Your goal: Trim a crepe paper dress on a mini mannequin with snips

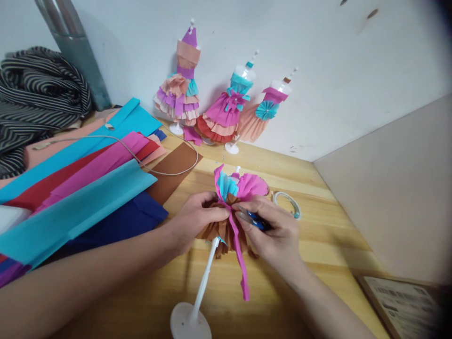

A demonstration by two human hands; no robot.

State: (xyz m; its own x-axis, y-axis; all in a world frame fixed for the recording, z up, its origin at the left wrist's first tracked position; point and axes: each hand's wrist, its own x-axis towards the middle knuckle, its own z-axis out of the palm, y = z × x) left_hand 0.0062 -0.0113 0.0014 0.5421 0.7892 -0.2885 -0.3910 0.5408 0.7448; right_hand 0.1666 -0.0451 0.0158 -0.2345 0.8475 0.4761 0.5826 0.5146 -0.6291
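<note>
A small white dress stand point(205, 278) leans with its round base toward me, dressed in crepe paper. Its skirt point(210, 230) is brown, with turquoise paper point(228, 185) and pink paper point(252, 186) above it. My left hand point(196, 216) is closed on the paper dress at the waist, thumb pressed on its front. From there a narrow pink paper strip point(240, 263) hangs down over the skirt. My right hand point(273, 226) is closed around small blue-handled scissors point(257, 220), its fingertips at the waist beside the strip. The scissors' tips are partly hidden by the fingers.
Three dressed paper mannequins point(187, 61) stand against the wall. Folded crepe paper sheets point(77, 212) lie at left, with a grey cable point(151, 173), striped cloth point(38, 89) and a bottle point(77, 52). A tape roll point(298, 209) sits at right, a labelled box point(399, 301) lower right.
</note>
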